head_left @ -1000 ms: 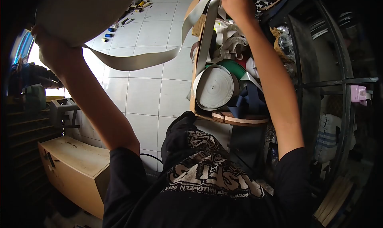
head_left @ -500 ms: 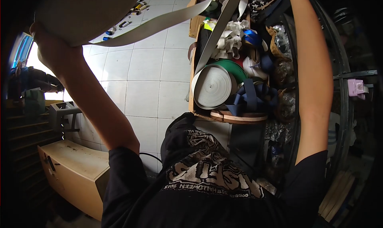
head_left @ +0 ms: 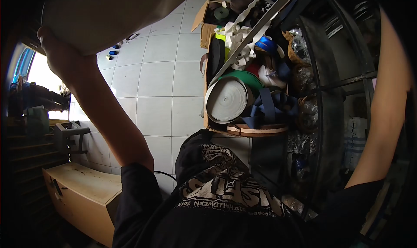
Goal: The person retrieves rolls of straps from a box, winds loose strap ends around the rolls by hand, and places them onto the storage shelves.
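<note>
My left hand [head_left: 58, 52] grips the lower left edge of a large pale grey roll of webbing [head_left: 104, 22], held up at the top left; its far fingers are hidden behind the roll. A pale strip reaches from the roll toward the top edge. My right forearm [head_left: 384, 100] stretches up along the right side, with the hand beyond the picture. Below, a second grey webbing roll [head_left: 226, 101] stands in a cardboard box [head_left: 208, 105]. From it a grey strap [head_left: 247, 40] runs taut toward the upper right.
Around the second roll lie a green roll [head_left: 249, 83], navy webbing [head_left: 267, 107], crumpled white strips [head_left: 236, 37] and a brown coil [head_left: 260, 131]. Black metal shelving [head_left: 323, 118] borders the right. A wooden cabinet [head_left: 87, 183] and a grey stool [head_left: 71, 133] stand at left. Small spools [head_left: 114, 52] lie on the tiles.
My right arm has swung outward to the right, its hand still out of view. The strip by the held roll has shifted upward, and the taut strap now slants further right.
</note>
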Available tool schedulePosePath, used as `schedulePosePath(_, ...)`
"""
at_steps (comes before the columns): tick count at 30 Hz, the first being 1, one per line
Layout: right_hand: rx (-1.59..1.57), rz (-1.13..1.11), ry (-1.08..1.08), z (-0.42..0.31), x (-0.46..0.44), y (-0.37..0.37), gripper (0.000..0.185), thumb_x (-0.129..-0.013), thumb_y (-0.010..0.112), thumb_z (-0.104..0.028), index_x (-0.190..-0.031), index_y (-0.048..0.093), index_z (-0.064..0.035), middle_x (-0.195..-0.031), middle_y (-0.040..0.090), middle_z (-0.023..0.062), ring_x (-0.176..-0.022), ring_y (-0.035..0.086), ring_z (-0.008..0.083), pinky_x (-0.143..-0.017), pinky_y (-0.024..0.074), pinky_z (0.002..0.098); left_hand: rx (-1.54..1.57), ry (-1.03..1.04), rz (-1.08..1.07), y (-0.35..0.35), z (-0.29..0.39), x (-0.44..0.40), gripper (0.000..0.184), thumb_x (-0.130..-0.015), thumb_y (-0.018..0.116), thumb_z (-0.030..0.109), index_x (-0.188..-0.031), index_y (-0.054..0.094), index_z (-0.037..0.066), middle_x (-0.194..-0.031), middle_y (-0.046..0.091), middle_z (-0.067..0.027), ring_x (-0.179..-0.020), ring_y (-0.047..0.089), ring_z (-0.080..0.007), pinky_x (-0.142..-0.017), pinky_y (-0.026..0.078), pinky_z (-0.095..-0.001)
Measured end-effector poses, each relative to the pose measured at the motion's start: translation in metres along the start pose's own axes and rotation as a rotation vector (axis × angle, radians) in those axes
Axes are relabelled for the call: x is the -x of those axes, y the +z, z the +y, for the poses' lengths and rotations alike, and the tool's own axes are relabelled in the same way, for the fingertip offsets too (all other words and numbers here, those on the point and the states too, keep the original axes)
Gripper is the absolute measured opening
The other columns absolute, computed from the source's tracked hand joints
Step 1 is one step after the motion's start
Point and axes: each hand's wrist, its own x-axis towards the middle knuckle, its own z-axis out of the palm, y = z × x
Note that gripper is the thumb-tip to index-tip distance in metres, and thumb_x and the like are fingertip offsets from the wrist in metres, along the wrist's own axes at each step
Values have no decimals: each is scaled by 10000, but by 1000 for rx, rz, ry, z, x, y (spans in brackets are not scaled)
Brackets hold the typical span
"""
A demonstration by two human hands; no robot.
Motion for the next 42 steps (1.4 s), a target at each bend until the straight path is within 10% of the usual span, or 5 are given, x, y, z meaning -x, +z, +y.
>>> schedulePosePath(7,80,-1,-3,56,11,-89,270,-722,562,-163,-916,678,-16,-929,671,204,-889,652,309,-774,503,386,114,7,-225,24,-12,0,321,-901,568,270,-1105,510,30,-1075,598,-108,-975,636,-219,-794,567,-345)
schedulePosePath(14,217,-76,28,133,43,-216,274,-717,569,-137,-941,675,-19,-958,668,189,-904,647,291,-786,499,376,123,-154,-80,91,-3,34,483,-911,515,364,-1201,480,-21,-1088,582,-148,-1009,605,-277,-785,557,-423)
schedulePosePath(22,425,-157,107,197,110,-404,287,-712,577,-108,-970,671,-22,-991,664,172,-921,641,271,-801,496,364,370,-124,-190,155,28,84,485,-974,456,412,-1165,549,-24,-1021,599,-126,-874,611,-201,-736,532,-320)
schedulePosePath(42,830,-208,459,119,251,-725,347,-700,597,-34,-1041,662,-30,-1073,655,128,-963,627,220,-837,486,334,715,-481,-582,244,111,211,531,-963,471,409,-1261,493,-30,-1124,598,-152,-969,603,-192,-811,495,-293)
